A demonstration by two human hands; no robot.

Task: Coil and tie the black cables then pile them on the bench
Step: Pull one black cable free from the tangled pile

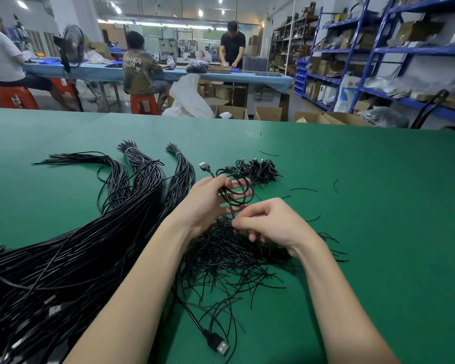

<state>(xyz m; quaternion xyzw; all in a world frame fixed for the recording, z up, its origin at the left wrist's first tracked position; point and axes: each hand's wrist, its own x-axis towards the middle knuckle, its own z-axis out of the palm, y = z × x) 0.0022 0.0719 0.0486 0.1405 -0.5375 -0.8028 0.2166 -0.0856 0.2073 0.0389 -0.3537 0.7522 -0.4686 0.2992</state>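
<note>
My left hand [208, 199] grips a coiled black cable [238, 191], its USB plug [204, 167] sticking up past my thumb. Just below it, my right hand [267, 223] pinches a thin black twist tie out of the heap of ties [234, 254] on the green bench [365, 206]. A small pile of coiled, tied cables [259, 169] lies beyond my hands. Long bundles of uncoiled black cables [90, 232] fan across the bench's left side.
A loose USB plug [218, 344] lies near the front edge between my forearms. Stray ties are scattered to the right. Beyond the bench are cardboard boxes [268, 112], blue shelving [378, 48] and people at a far table.
</note>
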